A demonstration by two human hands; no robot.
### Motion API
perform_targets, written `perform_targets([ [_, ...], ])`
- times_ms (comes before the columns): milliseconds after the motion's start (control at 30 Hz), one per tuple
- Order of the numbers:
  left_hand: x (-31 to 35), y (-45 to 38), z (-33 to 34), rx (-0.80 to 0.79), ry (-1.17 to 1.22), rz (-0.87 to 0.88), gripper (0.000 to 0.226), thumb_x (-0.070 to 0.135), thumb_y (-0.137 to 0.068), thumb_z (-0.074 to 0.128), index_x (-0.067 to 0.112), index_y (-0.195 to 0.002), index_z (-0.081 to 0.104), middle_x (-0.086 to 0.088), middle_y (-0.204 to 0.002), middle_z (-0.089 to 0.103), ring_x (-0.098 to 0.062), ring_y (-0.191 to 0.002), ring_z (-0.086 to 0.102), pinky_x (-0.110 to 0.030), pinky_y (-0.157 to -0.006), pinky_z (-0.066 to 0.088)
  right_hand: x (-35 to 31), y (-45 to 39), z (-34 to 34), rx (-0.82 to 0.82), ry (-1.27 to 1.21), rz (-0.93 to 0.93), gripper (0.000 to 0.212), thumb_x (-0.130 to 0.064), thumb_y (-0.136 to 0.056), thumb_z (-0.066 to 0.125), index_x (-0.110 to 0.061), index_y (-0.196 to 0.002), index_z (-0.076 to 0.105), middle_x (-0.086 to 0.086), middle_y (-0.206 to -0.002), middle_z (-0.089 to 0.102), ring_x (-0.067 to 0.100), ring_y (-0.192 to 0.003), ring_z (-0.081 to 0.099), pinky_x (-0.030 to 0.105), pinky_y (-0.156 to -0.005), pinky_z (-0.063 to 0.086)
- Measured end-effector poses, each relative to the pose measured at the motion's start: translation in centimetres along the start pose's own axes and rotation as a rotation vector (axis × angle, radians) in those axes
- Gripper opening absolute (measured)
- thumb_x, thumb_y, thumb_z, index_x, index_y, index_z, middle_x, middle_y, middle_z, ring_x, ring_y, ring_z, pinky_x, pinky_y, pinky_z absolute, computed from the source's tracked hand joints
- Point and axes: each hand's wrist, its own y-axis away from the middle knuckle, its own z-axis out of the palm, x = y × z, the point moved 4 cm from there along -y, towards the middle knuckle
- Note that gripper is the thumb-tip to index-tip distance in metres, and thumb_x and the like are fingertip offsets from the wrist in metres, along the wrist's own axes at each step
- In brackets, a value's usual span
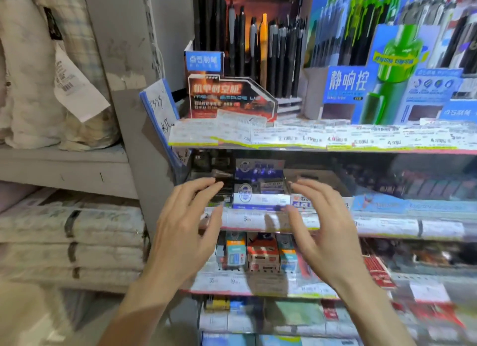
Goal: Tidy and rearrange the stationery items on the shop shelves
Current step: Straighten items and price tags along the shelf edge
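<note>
Standing in front of tall shop shelves (335, 149) packed with pens and little boxes, with price tags running along each front edge. Looking at the second shelf (387, 225) down, where a blue and white box (260, 200) is sitting near the left end, its long side running left to right along the front edge. Squeezing in beside it, a dark box (222, 191) on its left and another box (302, 203) on its right. Reaching toward it with both hands, one on each side, so the blue and white box is lying right between them and a bit further back. Spreading the left hand (188, 232) wide, fingers loosely bent, fingertips over the dark box. Spreading the right hand (322, 227) wide too, holding nothing. Looking about equally near, both of them. Probably needing both to close in from the two short ends.
</note>
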Motion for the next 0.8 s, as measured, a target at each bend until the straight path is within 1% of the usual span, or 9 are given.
perform_targets([
  [67,-1.1,1.4,1.4,-0.069,-0.005,-0.074,0.041,0.029,-0.095,0.052,0.018,-0.134,0.057,0.006,-0.13,0.054,-0.011,-0.12,0.052,-0.033,-0.099,0.046,1.7,1.5,1.6,-0.102,0.02,0.075,0.039,-0.034,-0.097,0.054,-0.012,-0.128,0.06,0.002,-0.126,0.059,0.02,-0.117,0.058,0.031,-0.099,0.046],
  [133,-2.1,2.3,2.6,-0.13,-0.024,-0.134,0.04,0.03,-0.096,0.054,0.022,-0.136,0.054,0.009,-0.128,0.052,-0.005,-0.114,0.051,-0.033,-0.092,0.049,3.4,2.5,2.8,-0.192,0.063,0.157,0.039,-0.034,-0.097,0.058,-0.018,-0.132,0.056,-0.003,-0.121,0.06,0.019,-0.108,0.062,0.032,-0.085,0.05],
  [200,-2.9,2.5,3.4,-0.188,-0.065,-0.173,0.04,0.032,-0.098,0.055,0.024,-0.136,0.052,0.012,-0.126,0.05,-0.004,-0.111,0.051,-0.033,-0.087,0.05,4.6,2.7,3.2,-0.261,0.113,0.196,0.039,-0.033,-0.095,0.061,-0.022,-0.132,0.055,-0.006,-0.116,0.062,0.018,-0.099,0.065,0.03,-0.073,0.048],
  [333,-4.4,1.7,4.1,-0.267,-0.147,-0.197,0.042,0.034,-0.096,0.054,0.025,-0.138,0.05,0.012,-0.127,0.048,-0.008,-0.112,0.053,-0.028,-0.083,0.047,5.5,0.7,3.2,-0.323,0.183,0.133,0.024,-0.034,-0.095,0.06,-0.028,-0.118,0.06,-0.01,-0.101,0.064,0.017,-0.085,0.064,0.033,-0.067,0.049],
  [400,-5.0,0.8,4.1,-0.286,-0.181,-0.207,0.043,0.034,-0.096,0.053,0.024,-0.138,0.05,0.01,-0.124,0.049,-0.011,-0.111,0.053,-0.027,-0.079,0.045,5.6,-1.1,3.2,-0.349,0.212,0.091,0.021,-0.036,-0.096,0.057,-0.028,-0.115,0.06,-0.009,-0.097,0.061,0.017,-0.084,0.062,0.033,-0.064,0.046],
  [500,-5.5,-0.5,3.9,-0.304,-0.235,-0.188,0.042,0.033,-0.096,0.054,0.022,-0.137,0.053,0.006,-0.119,0.049,-0.014,-0.108,0.053,-0.028,-0.072,0.045,5.1,-3.8,3.7,-0.37,0.267,0.01,0.02,-0.036,-0.097,0.056,-0.024,-0.111,0.062,-0.007,-0.091,0.062,0.022,-0.084,0.062,0.032,-0.064,0.043],
  [567,-5.6,-1.1,3.8,-0.313,-0.246,-0.17,0.04,0.032,-0.097,0.055,0.021,-0.135,0.054,0.005,-0.118,0.049,-0.015,-0.106,0.053,-0.029,-0.069,0.045,4.8,-5.4,4.5,-0.417,0.29,-0.01,0.023,-0.039,-0.098,0.053,-0.024,-0.113,0.063,-0.004,-0.09,0.065,0.026,-0.085,0.065,0.034,-0.065,0.044],
  [700,-6.0,-2.1,3.9,-0.327,-0.256,-0.175,0.037,0.034,-0.098,0.053,0.022,-0.132,0.054,0.005,-0.112,0.05,-0.016,-0.104,0.053,-0.03,-0.069,0.043,4.7,-7.9,6.9,-0.538,0.201,0.017,0.025,-0.036,-0.098,0.051,-0.028,-0.119,0.063,-0.004,-0.11,0.069,0.022,-0.097,0.066,0.036,-0.077,0.054],
  [800,-6.3,-2.4,4.0,-0.33,-0.262,-0.186,0.035,0.034,-0.098,0.052,0.024,-0.132,0.054,0.004,-0.11,0.052,-0.017,-0.107,0.052,-0.031,-0.071,0.046,4.7,-9.2,8.8,-0.597,0.165,-0.017,0.025,-0.031,-0.098,0.054,-0.026,-0.121,0.063,-0.004,-0.113,0.067,0.018,-0.095,0.063,0.032,-0.081,0.053],
])
